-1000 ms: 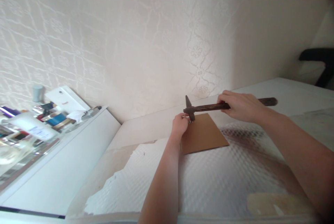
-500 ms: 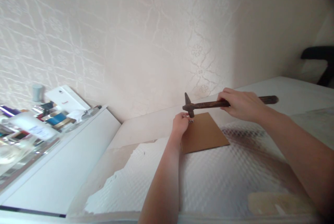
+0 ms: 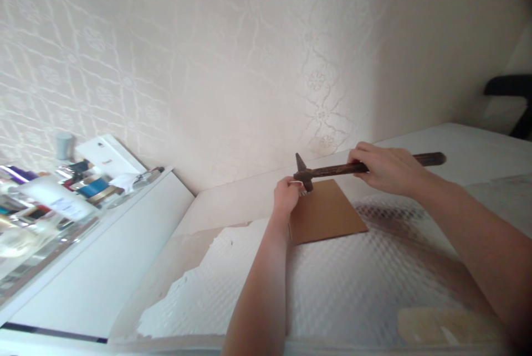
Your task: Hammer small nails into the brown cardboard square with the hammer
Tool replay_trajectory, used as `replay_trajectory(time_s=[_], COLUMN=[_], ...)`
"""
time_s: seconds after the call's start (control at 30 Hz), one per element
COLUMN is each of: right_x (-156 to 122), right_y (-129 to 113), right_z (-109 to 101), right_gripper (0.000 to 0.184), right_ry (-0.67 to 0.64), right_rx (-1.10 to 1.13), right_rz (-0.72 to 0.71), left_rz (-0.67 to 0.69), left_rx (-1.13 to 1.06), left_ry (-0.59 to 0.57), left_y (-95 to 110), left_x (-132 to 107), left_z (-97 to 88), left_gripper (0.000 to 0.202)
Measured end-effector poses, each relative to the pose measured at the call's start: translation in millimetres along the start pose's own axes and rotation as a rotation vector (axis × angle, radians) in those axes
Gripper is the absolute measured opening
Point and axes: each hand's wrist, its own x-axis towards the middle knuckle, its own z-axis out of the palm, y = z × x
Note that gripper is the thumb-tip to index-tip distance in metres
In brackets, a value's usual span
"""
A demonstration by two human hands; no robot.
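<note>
My right hand (image 3: 384, 169) is closed round the dark wooden handle of a hammer (image 3: 332, 169), held roughly level. The hammer's head (image 3: 303, 174) sits just above the far left corner of a brown board (image 3: 326, 212). My left hand (image 3: 286, 196) is pinched shut at that same corner, right under the hammer head, on something small that I cannot make out. The board lies flat on a sheet of white bubble wrap (image 3: 341, 284).
The bubble wrap covers a white table (image 3: 469, 145) against a patterned wall (image 3: 233, 68). To the left stands a white cabinet (image 3: 103, 256) topped with several bottles and boxes (image 3: 62, 190). A dark chair part (image 3: 511, 96) shows at the far right.
The hammer head rose slightly half a second ago and has come back down onto the spot by my left fingers. The left hand and board have stayed put.
</note>
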Motion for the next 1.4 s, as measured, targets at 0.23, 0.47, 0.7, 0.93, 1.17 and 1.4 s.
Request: replay_trajectory(time_s=[0.23, 0.47, 0.7, 0.93, 1.17, 1.4], right_x=[0.4, 0.7, 0.0, 1.4, -0.2, -0.4], right_y=[-0.2, 1.5, 0.0, 2.4, -0.2, -0.7], right_z=[0.2, 1.8, 1.8, 1.6, 2.9, 3.4], right_gripper=[0.014, 0.017, 0.02, 0.02, 0.019, 0.018], right_ry=[0.008, 0.025, 0.007, 0.028, 0.022, 0.025], right_rx=[-0.007, -0.015, -0.031, -0.066, -0.063, -0.059], right_rz=[0.014, 0.04, 0.036, 0.089, 0.046, 0.039], left_rz=[-0.111, -0.076, -0.08, -0.09, -0.044, -0.045], left_rx=[0.287, 0.2, 0.445, 0.521, 0.515, 0.524], left_ry=[0.056, -0.144, -0.407, -0.384, -0.339, -0.358], left_y=[1.1, -4.1, 11.7, 5.6, 3.1, 2.9], left_x=[-6.0, -2.0, -22.1, -20.8, -18.5, -17.7], left_z=[-22.4, -34.7, -48.6, -42.3, -32.6, -30.9], left_gripper=[0.042, 0.043, 0.088, 0.1, 0.091, 0.091])
